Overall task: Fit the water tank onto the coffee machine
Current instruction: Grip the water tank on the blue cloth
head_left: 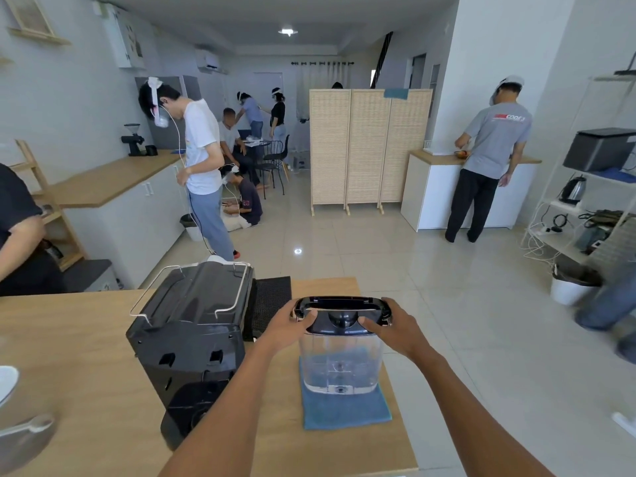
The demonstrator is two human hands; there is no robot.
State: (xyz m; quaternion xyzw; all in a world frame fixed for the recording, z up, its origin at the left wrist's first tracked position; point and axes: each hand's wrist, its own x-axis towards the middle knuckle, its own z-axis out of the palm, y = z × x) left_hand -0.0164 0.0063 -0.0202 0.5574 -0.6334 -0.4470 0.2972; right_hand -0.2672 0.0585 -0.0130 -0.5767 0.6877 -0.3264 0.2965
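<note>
A clear plastic water tank (340, 363) with a black lid stands upright on a blue cloth (344, 411) on the wooden table. My left hand (292, 325) grips the lid's left end and my right hand (395, 327) grips its right end. The black coffee machine (192, 339) stands to the left of the tank with its back toward me, a wire rail around its top. A gap of bare table separates the tank from the machine.
A black drip mat (272, 304) lies behind the machine. The wooden table (86, 356) ends just right of the blue cloth. A metal bowl with a spoon (24, 438) sits at the left edge. Several people stand in the room beyond.
</note>
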